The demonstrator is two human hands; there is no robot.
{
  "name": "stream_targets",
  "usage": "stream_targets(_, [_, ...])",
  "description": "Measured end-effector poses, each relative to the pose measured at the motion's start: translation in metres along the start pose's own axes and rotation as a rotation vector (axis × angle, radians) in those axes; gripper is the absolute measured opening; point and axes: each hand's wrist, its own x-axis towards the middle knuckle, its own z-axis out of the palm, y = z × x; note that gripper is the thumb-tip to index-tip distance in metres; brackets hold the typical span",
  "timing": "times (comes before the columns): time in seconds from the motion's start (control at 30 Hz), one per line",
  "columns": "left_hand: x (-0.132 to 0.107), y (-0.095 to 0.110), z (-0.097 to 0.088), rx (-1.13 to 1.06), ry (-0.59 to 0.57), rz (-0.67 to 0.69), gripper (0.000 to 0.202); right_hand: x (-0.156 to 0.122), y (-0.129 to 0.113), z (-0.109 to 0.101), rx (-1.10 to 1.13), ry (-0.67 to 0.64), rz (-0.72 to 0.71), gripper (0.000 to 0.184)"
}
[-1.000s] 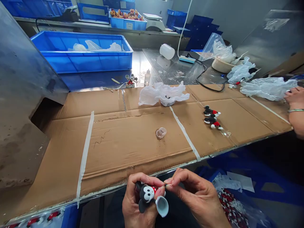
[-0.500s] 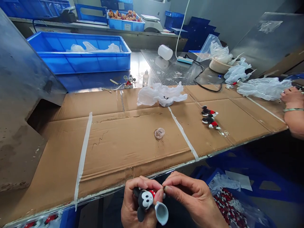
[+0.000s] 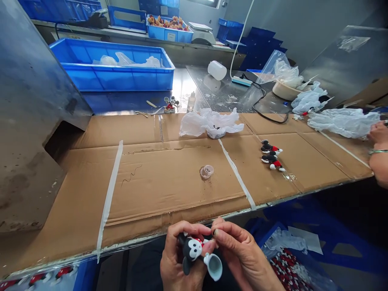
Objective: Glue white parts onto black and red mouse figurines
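The person's left hand [image 3: 176, 262] is clamped around a mouse figurine of black, white and red [image 3: 194, 249], held just off the near edge of the surface. The long axis lies mostly sideways and is tilted: the black-eared head points to the person's left and slightly toward the person, the red, white-dotted body toward the right hand [image 3: 244, 256]. The white face is turned up. A pale grey cup [image 3: 215, 267] at its white-gloved arm opens up and outward. The right thumb and forefinger are pressed together beside the figurine's body; a small dark spot shows there, and whether it is a separate part cannot be told.

A white label [image 3: 171, 36] on a light-blue plastic bin [image 3: 157, 32] carries writing too small to read.

The surface is covered near the person with brown cardboard [image 3: 157, 190], crossed by white tape strips [image 3: 109, 202]. On it stand a small clear plastic cup [image 3: 208, 170] and a dish draped in thin white plastic film [image 3: 197, 124]; two similar figurines [image 3: 272, 155] lie to the right. Bare metal beyond bears a large blue crate [image 3: 121, 77], a clear bottle [image 3: 191, 102] and a white plastic container on its side [image 3: 217, 70]. A co-worker's hand [image 3: 378, 134] is at the far right. Grey walls [image 3: 303, 20] enclose the room.
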Motion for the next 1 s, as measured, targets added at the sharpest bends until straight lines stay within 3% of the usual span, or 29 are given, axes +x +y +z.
stream_targets(0.17, [0.001,0.001,0.0,-0.028,0.029,0.031,0.022,-0.006,0.002,0.005,-0.034,-0.047,0.003,0.026])
stream_targets(0.63, [0.003,0.001,-0.013,-0.059,-0.123,-0.037,0.02,-0.006,-0.012,-0.005,-0.277,-0.139,-0.107,0.026])
stream_targets(0.7, [0.008,0.0,-0.016,0.013,-0.093,-0.048,0.023,0.004,-0.016,-0.008,-0.326,-0.078,-0.199,0.025])
stream_targets(0.83, [0.023,-0.001,-0.022,0.164,0.004,-0.006,0.036,0.048,-0.037,-0.017,-0.505,0.159,-0.539,0.022])
stream_targets(1.0, [0.04,0.0,-0.036,0.136,0.009,-0.012,0.041,0.101,-0.066,-0.02,-0.73,0.193,-0.768,0.023])
